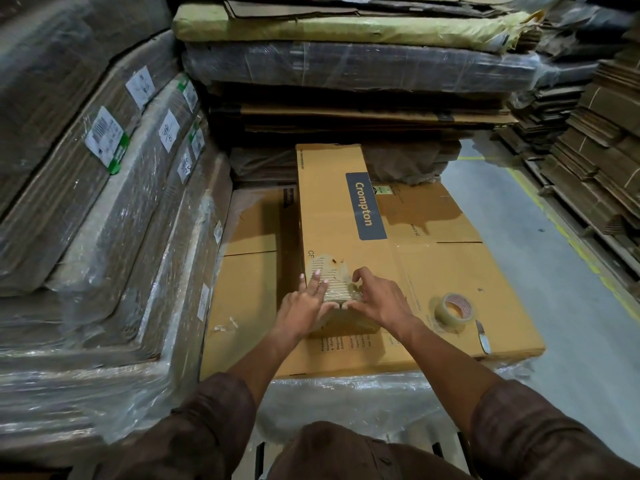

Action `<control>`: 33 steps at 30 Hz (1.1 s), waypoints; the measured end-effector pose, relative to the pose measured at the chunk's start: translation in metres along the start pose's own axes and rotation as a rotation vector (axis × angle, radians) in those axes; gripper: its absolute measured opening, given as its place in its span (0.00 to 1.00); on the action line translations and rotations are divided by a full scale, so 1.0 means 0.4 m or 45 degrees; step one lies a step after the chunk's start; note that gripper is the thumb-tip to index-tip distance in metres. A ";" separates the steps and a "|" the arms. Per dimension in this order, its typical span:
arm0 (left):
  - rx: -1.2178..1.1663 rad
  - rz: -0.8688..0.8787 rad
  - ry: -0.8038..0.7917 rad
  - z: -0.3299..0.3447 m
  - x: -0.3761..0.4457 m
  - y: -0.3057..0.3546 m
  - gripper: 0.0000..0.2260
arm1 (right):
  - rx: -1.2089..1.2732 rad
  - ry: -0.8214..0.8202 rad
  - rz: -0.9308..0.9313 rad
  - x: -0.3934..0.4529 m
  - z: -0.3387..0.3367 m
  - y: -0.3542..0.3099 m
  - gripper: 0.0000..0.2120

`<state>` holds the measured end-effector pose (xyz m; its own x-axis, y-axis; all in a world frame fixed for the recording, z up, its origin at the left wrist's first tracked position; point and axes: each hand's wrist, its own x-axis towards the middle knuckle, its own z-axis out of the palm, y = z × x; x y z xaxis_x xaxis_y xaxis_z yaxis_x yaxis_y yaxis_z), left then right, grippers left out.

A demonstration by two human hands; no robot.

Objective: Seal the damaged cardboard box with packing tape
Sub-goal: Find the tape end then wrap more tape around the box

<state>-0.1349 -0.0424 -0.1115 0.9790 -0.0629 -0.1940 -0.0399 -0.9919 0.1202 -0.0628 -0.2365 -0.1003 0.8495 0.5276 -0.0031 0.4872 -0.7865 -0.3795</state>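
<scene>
A long tan cardboard box (332, 206) with a dark "Crompton" label lies lengthwise on a flat sheet of cardboard (450, 271). Near its close end the outer paper is torn away, baring the ribbed corrugation (329, 268). Clear packing tape (337, 291) lies across the lower part of that tear. My left hand (306, 303) presses flat on the tape with straight fingers. My right hand (375, 296) rests on the tape's right side, thumb stretched toward the left hand. A roll of clear packing tape (453, 308) stands to the right, apart from both hands.
A small knife (483, 336) lies just right of the roll near the sheet's edge. Plastic-wrapped stacks of flattened cartons (104, 202) rise on the left and behind. More carton stacks (595, 161) line the right, past a grey floor aisle (512, 216) with a yellow line.
</scene>
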 end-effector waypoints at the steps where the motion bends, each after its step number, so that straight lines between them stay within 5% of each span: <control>1: 0.006 0.012 0.000 0.003 -0.001 -0.002 0.31 | 0.006 0.006 -0.027 0.000 0.003 0.002 0.26; 12: -0.130 0.115 0.049 0.031 -0.001 -0.047 0.32 | 0.312 -0.154 -0.073 0.001 -0.022 0.028 0.28; 18: -0.040 0.053 0.068 0.034 -0.016 -0.021 0.27 | 0.025 -0.110 0.017 -0.001 -0.012 -0.023 0.25; 22: -0.087 0.100 0.107 0.045 -0.003 -0.024 0.37 | 0.265 -0.193 0.064 -0.006 -0.035 0.011 0.17; 27: -0.187 0.079 0.011 0.025 0.000 -0.019 0.39 | 0.362 -0.229 0.062 0.003 -0.069 0.012 0.24; 30: -0.189 0.130 0.013 0.014 -0.016 -0.035 0.38 | 0.659 -0.067 0.293 0.014 -0.076 -0.021 0.22; 33: -0.275 0.154 0.145 0.008 -0.032 -0.043 0.29 | 0.447 0.385 0.480 0.010 -0.057 -0.042 0.21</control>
<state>-0.1475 -0.0250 -0.1142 0.9863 -0.1548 -0.0566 -0.1264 -0.9306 0.3434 -0.0629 -0.2283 -0.0727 0.9959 0.0772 0.0471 0.0884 -0.7215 -0.6868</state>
